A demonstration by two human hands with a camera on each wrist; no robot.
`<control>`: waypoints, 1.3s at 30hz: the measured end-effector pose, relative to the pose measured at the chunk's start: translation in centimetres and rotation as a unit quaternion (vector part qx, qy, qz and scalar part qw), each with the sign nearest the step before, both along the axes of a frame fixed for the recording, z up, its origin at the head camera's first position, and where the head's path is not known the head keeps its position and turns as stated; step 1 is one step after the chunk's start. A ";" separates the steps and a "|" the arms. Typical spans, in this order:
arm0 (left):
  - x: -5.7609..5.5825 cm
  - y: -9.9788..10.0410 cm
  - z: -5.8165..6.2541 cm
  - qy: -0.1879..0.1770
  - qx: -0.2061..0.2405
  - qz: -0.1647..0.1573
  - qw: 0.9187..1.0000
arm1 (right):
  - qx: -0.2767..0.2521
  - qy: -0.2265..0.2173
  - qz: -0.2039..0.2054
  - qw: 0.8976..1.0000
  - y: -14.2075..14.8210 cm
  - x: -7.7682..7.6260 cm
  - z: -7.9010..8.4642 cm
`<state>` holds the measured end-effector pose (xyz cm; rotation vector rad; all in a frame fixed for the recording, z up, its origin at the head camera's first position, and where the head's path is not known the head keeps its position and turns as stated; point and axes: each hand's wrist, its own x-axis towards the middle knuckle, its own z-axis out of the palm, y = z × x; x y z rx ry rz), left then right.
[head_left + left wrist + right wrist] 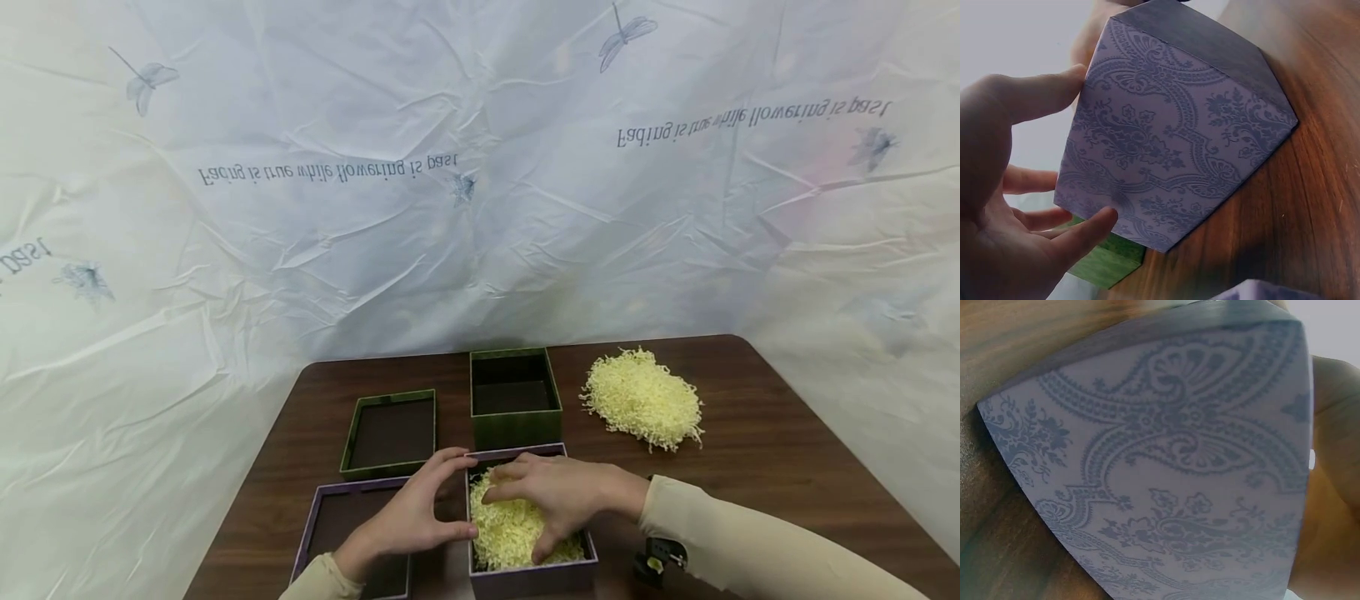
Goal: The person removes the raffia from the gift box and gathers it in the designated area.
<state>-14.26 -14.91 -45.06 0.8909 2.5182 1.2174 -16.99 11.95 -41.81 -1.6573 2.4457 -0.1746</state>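
Note:
A purple patterned box (534, 581) holds pale yellow shredded paper (504, 533). My left hand (412, 518) is at its left side, thumb and fingers spread, fingertips touching the rim. In the left wrist view, the fingertips of that hand (1029, 169) meet the edge of the box's floral side (1147, 137). My right hand (562, 496) lies over the shredded paper inside the box, fingers spread and touching it. In the right wrist view, the box's wall (1197, 456) hides most of this hand.
Behind the purple box stands a green box (517, 429) with a dark interior. A shallow green lid (392, 432) and a shallow purple lid (337, 512) lie to the left. A loose heap of shredded paper (643, 400) sits at the back right of the wooden table (765, 467).

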 end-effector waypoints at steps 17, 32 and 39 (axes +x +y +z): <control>0.0 -0.2 -0.5 -0.101 0.101 -0.036 0.989 | 0.039 0.032 0.014 0.999 -1.3 0.5 -0.7; -0.2 -0.1 -0.5 -0.117 0.115 -0.028 0.986 | 0.063 0.054 0.038 0.996 -2.1 0.7 -1.7; -0.2 0.0 -0.6 -0.114 0.111 -0.029 0.987 | 0.077 0.065 0.035 0.994 -2.4 0.6 -1.8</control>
